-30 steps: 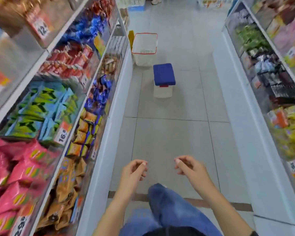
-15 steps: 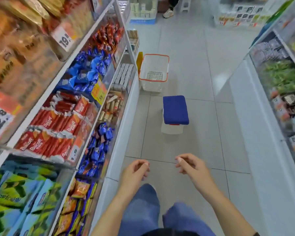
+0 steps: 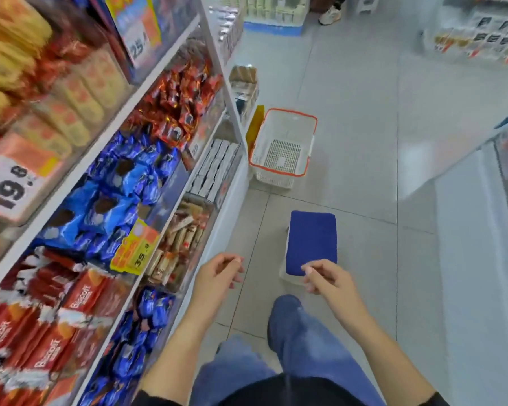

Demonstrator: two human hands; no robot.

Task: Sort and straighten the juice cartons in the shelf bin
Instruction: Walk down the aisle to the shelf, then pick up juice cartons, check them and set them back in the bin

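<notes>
- The cartons [image 3: 213, 167] are small, pale grey-white boxes. They are packed close in several rows that run back into the shelf, with their tops facing up. Their print is too blurred to read.
- Most of the rows look even, and no carton is plainly tipped over or lying loose.
- The shelf bin [image 3: 231, 171] that holds them sits on the low shelf, just left of the white basket with the orange rim [image 3: 291, 112]. Its clear front faces the aisle.
</notes>
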